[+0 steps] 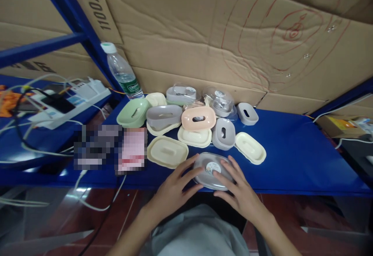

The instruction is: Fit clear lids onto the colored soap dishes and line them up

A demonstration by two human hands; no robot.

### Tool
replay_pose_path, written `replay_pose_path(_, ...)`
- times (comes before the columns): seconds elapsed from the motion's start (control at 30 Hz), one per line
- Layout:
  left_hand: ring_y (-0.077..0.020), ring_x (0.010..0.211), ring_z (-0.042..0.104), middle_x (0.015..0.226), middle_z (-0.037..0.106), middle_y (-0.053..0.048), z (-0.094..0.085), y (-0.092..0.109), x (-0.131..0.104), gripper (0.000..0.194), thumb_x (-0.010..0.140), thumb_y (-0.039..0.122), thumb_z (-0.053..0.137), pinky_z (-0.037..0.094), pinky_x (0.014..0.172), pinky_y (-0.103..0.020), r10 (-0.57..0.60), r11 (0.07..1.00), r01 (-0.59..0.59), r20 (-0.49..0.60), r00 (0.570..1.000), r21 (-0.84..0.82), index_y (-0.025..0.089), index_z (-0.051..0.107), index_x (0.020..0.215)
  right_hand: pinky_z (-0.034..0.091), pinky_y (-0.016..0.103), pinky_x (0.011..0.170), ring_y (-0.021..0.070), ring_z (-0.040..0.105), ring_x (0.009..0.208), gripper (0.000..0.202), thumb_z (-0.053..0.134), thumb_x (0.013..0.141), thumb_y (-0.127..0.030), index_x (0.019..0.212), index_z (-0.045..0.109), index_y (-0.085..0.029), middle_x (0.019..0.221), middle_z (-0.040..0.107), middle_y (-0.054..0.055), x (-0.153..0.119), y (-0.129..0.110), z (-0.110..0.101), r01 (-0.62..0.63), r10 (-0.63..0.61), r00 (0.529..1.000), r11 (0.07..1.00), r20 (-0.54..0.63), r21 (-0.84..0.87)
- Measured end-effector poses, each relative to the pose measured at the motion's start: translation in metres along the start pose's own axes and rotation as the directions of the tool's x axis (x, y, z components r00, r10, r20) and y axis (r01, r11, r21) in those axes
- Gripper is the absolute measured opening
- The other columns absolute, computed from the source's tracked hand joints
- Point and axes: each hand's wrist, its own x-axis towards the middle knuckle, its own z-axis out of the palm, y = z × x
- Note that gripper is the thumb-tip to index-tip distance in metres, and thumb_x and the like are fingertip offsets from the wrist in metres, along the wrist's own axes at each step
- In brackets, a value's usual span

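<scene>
Two hands: both open with fingers spread, neither clenched, on opposite sides of the grey dish (206, 180).
Left hand (174, 186): fingertips touch the left side of the dish's clear cover, fingers apart.
Right hand (243, 193): fingers fanned over the right side of that cover, some reaching in near the round sticker (214, 168); how firmly either hand presses, I cannot tell.
Grey dish: oval, flat on the blue table (291, 151) at its front edge, see-through cover on top, white sticker in the middle.
Cream lids: one (168, 151) just beyond the grey dish to the left, another (250, 148) beyond it to the right, more behind.
Small grey box (223, 133): directly behind the grey dish, its slot showing.
Peach box (199, 118): farther behind the grey dish, slightly left.
Green box (133, 113): behind and well left of the grey dish.
Bottle (124, 71): upright, farther back, beyond the green box.
</scene>
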Motion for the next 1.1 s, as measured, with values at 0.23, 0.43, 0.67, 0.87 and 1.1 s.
replay_pose_path(0.23, -0.0259, 0.141, 0.058, 0.152, 0.058, -0.013, -0.003, 0.003, 0.001, 0.046, 0.099, 0.021, 0.066, 0.055, 0.115, -0.044, 0.014, 0.999, -0.015, -0.039, 0.999, -0.033, 0.028, 0.057, 0.144, 0.047, 0.063, 0.119, 0.0374, 0.026, 0.161, 0.063, 0.070, 0.099, -0.030, 0.158, 0.048, -0.036, 0.170, 0.039, 0.008, -0.002, 0.002, 0.004, -0.013, 0.013, 0.999, 1.000, -0.041, 0.012)
replay_pose_path(0.43, -0.0275, 0.143, 0.057, 0.163, 0.045, -0.012, -0.001, 0.005, 0.002, 0.055, 0.100, 0.022, 0.065, 0.057, 0.112, -0.044, 0.005, 0.999, -0.005, 0.012, 1.000, 0.035, 0.032, 0.051, 0.152, 0.050, 0.065, 0.116, 0.0389, 0.036, 0.156, 0.065, 0.071, 0.098, -0.031, 0.158, 0.047, -0.037, 0.166, 0.045, 0.008, -0.004, 0.001, 0.002, -0.024, 0.035, 0.981, 0.998, -0.193, 0.059)
replay_pose_path(0.67, -0.0230, 0.135, 0.063, 0.150, 0.060, -0.011, 0.004, 0.006, -0.001, 0.053, 0.102, 0.023, 0.061, 0.058, 0.110, -0.039, 0.000, 0.993, -0.001, 0.003, 1.000, 0.116, 0.027, 0.049, 0.153, 0.040, 0.069, 0.121, 0.0403, 0.047, 0.149, 0.066, 0.077, 0.094, -0.030, 0.155, 0.053, -0.039, 0.161, 0.050, 0.007, -0.006, 0.066, -0.069, -0.220, 0.134, 0.854, 0.969, -0.502, -0.116)
replay_pose_path(0.87, -0.0219, 0.115, 0.074, 0.128, 0.073, -0.008, 0.007, 0.008, 0.001, 0.033, 0.102, 0.023, 0.058, 0.064, 0.099, -0.036, 0.062, 0.978, -0.059, -0.009, 0.998, 0.199, 0.025, 0.064, 0.135, 0.045, 0.048, 0.119, 0.0349, 0.060, 0.137, 0.054, 0.073, 0.093, -0.055, 0.136, 0.071, -0.023, 0.146, 0.063, 0.018, -0.002, 0.218, -0.114, -0.453, 0.264, 0.789, 0.860, -0.555, -0.235)
replay_pose_path(1.1, -0.0223, 0.112, 0.074, 0.126, 0.074, -0.009, 0.010, 0.006, 0.000, 0.026, 0.103, 0.020, 0.057, 0.064, 0.097, -0.037, 0.086, 0.970, -0.081, -0.010, 0.996, 0.231, 0.022, 0.068, 0.126, 0.041, 0.048, 0.120, 0.0335, 0.055, 0.140, 0.062, 0.064, 0.096, -0.061, 0.141, 0.066, -0.018, 0.149, 0.060, 0.020, -0.004, 0.283, -0.104, -0.500, 0.364, 0.824, 0.828, -0.433, -0.255)
